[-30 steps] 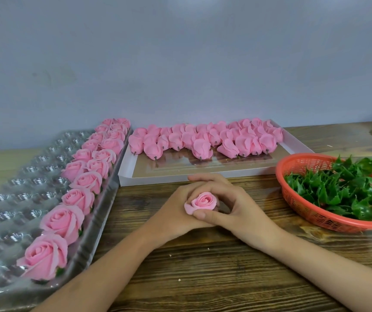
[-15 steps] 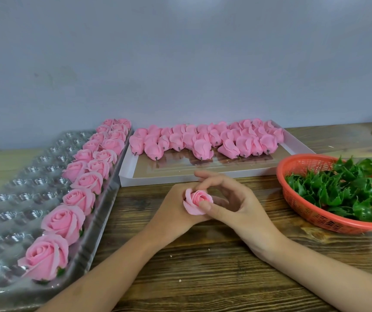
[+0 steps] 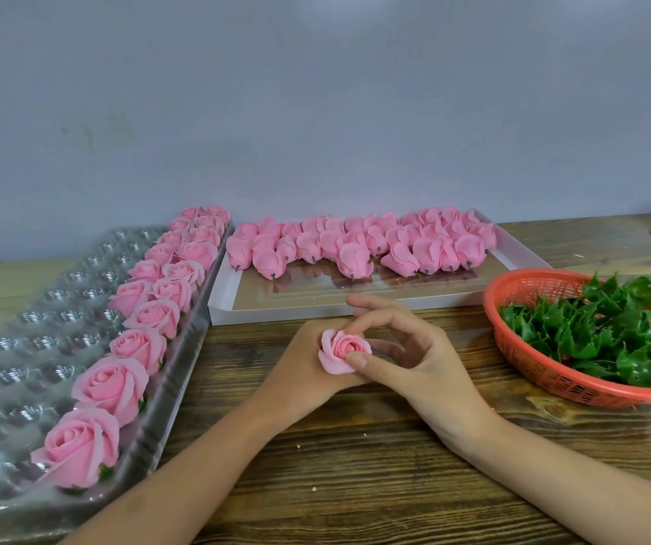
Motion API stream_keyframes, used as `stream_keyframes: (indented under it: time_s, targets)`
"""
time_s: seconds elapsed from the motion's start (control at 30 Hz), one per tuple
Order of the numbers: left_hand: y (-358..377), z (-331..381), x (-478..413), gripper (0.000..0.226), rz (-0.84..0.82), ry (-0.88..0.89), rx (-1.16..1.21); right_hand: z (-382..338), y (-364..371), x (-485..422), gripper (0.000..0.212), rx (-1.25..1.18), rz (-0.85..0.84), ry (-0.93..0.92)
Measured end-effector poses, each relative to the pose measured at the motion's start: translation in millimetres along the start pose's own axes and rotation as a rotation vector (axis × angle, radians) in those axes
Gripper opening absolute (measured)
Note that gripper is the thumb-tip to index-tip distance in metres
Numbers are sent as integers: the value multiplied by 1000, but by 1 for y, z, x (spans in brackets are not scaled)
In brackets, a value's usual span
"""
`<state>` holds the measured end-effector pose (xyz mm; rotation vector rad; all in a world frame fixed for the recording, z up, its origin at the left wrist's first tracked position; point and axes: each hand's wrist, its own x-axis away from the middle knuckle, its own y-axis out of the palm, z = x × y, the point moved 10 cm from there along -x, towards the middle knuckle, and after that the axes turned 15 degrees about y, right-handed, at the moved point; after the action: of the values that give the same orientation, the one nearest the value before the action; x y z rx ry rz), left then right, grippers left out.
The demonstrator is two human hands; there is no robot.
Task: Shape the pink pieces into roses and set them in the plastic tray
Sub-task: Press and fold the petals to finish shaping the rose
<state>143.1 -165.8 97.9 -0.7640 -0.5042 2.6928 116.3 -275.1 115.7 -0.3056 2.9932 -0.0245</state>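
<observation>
On the dark wooden table (image 3: 355,466), right of the plastic tray (image 3: 20,340), the left hand (image 3: 304,363) grips a half-opened pink rose (image 3: 343,350) from behind, fingers mostly hidden. The right hand (image 3: 426,359) pinches its outer petals between thumb and forefinger, other fingers spread. Best curl each petal outward gently, turning the rose for evenness.
</observation>
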Motion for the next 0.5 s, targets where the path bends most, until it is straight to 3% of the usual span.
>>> stream_keyframes:
  time_s: [0.13, 0.37, 0.5]
  targets:
    - [13, 17, -5, 35, -148, 44, -19, 2, 2, 0, 19, 1, -27, 17]
    - [22, 29, -6, 37, -276, 86, -1, -1, 6, 3, 16, 17, -61, -15]
    - [20, 31, -8, 28, -248, 101, 45, 2, 10, 1, 22, 25, -96, 40]
